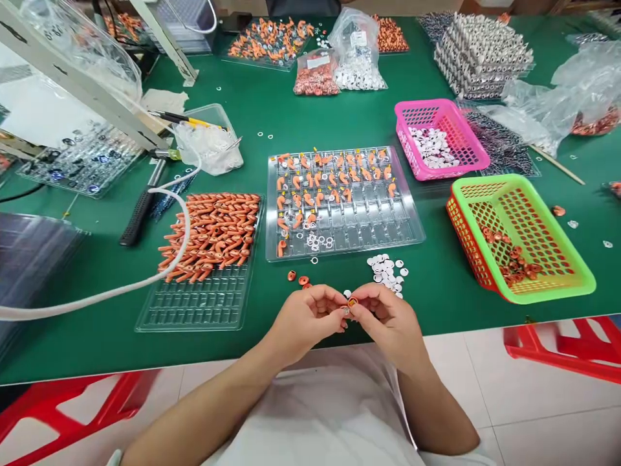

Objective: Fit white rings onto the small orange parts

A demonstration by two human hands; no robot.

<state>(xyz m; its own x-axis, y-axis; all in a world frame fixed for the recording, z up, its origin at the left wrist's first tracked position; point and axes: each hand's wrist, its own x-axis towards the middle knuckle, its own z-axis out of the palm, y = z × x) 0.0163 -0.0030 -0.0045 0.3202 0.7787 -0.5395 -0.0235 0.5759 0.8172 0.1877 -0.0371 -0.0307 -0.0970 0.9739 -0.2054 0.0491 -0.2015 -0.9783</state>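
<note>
My left hand (306, 322) and my right hand (394, 323) meet over the table's front edge, fingertips pinched. Between my right fingers sits a small round orange-brown cap (352, 302) with a yellowish inside. My left fingertips pinch a small whitish piece (345, 310), mostly hidden by the fingers. Just beyond my hands lie white discs (387, 272) in a loose heap and a few orange caps (303, 280). Farther on, a clear tray (373, 230) holds rows of curved orange parts, with white rings (314, 243) scattered at its near side.
To the left, tubular orange parts (213, 233) fill much of another clear tray (194, 310); a white hose (187, 226) crosses it. A hammer (140, 210) lies farther left. On the right stand a pink basket (444, 171) of white discs and a green basket (557, 291) with orange caps.
</note>
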